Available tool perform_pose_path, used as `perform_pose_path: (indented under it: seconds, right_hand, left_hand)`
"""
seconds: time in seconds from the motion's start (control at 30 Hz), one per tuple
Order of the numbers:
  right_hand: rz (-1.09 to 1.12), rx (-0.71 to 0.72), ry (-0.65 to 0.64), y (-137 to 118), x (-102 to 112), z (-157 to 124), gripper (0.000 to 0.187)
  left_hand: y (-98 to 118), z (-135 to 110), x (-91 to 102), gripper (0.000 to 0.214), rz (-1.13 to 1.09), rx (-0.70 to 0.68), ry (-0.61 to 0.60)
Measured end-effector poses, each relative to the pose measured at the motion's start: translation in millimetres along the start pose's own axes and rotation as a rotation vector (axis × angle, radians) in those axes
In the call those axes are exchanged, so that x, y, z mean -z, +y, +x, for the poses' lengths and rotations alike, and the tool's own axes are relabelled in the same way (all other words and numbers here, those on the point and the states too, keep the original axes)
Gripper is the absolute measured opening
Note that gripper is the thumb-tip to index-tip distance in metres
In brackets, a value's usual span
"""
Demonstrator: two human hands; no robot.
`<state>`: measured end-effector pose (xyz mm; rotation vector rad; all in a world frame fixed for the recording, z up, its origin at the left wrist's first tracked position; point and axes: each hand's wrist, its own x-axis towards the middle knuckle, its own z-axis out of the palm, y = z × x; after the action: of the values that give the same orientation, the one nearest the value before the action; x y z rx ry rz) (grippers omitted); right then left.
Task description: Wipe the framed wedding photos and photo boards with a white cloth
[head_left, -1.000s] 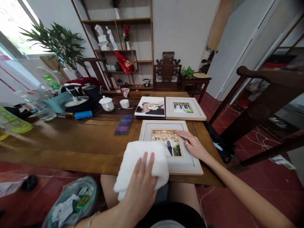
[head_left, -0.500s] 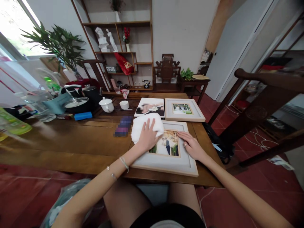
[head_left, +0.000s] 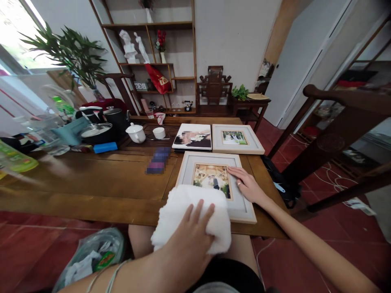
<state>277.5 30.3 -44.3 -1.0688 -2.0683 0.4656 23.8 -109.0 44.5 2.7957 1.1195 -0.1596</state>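
Note:
A picture frame (head_left: 189,167) with a pale wooden border and a wedding photo lies on the table near its front right edge. My right hand (head_left: 249,187) rests flat on its right side, fingers stretched out towards the photo's upper right corner. My left hand (head_left: 195,232) holds a folded white towel (head_left: 171,207), fingers spread over its top and thumb hidden. The towel covers the frame's lower left part in my view and hangs over the front edge near my lap. Whether it touches the frame I cannot tell.
Behind lie a second picture frame (head_left: 258,146) and a white photo panel (head_left: 198,140). To their left are a small white bowl (head_left: 159,133), a lidded white cup (head_left: 135,133) and a blue block (head_left: 105,147). A dark wooden chair (head_left: 330,134) stands right; a bagged bin (head_left: 117,240) sits below left.
My left hand has drawn the white towel from the frame's upper left corner down towards my body. My right hand stays in place on the frame.

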Motion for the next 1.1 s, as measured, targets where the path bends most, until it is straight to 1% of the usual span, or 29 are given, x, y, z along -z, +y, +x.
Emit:
perform_pose_path:
  seconds: [0.03,0.1,0.17,0.23,0.33,0.4,0.43,0.47,0.53,0.57,0.63,0.73,0.8,0.87,0.93,0.97,1.0,1.03,1.1]
  right_hand:
    - [0.003,0.002,-0.005,0,0,0,0.059]
    - [0.005,0.011,-0.011,1,1,0,0.059]
    - [-0.003,0.024,-0.018,2,2,0,0.058]
    - [-0.013,0.042,-0.033,3,3,0,0.055]
    - [-0.019,0.069,-0.056,5,5,2,0.050]
    - [-0.017,0.083,-0.062,5,6,3,0.048]
    - [-0.017,0.086,-0.062,5,6,4,0.048]
    - [-0.019,0.087,-0.060,5,6,4,0.048]
    - [-0.028,0.086,-0.056,4,7,5,0.049]
    - [-0.031,0.085,-0.057,4,7,5,0.050]
    - [-0.032,0.085,-0.061,3,7,5,0.052]
    - [-0.025,0.073,-0.052,4,6,5,0.055]
    - [-0.021,0.060,-0.048,5,6,5,0.058]
    - [-0.014,0.053,-0.053,6,6,5,0.059]
    - [-0.003,0.053,-0.061,6,6,5,0.060]
    - [0.002,0.054,-0.065,6,7,4,0.061]
    - [0.005,0.055,-0.066,6,7,4,0.061]
    - [0.005,0.055,-0.065,6,7,4,0.061]
    - [0.001,0.057,-0.064,5,7,4,0.061]
  left_hand:
    - [6,-1,-1.7,0.030,-0.008,0.005,0.005]
    - [12,7,-6.6,0.031,0.003,0.049,0.039]
    - [7,25,-11.2,0.031,0.032,0.123,0.098]
    - [-7,49,-13.0,0.032,0.042,0.181,0.157]
    - [-39,90,-9.8,0.038,0.028,0.263,0.195]
    - [-58,115,-6.8,0.040,0.030,0.333,0.244]
    - [-65,125,-5.7,0.041,0.038,0.338,0.264]
    - [-70,134,-5.1,0.042,0.050,0.314,0.276]
    - [-72,142,-3.9,0.041,0.080,0.214,0.249]
    - [-69,142,-3.0,0.040,0.089,0.166,0.217]
    - [-57,133,0.5,0.037,0.090,0.130,0.140]
    - [-25,102,7.2,0.038,0.078,0.105,0.053]
    - [2,75,8.1,0.036,0.093,0.017,0.031]
    - [27,50,4.6,0.035,0.109,-0.124,0.032]
    - [41,31,0.0,0.030,0.080,-0.196,0.057]
    - [42,24,-0.8,0.028,0.064,-0.200,0.065]
    - [38,20,0.5,0.026,0.052,-0.184,0.066]
    - [31,18,4.3,0.025,0.050,-0.151,0.061]
    - [5,19,19.3,0.023,0.074,-0.022,0.082]
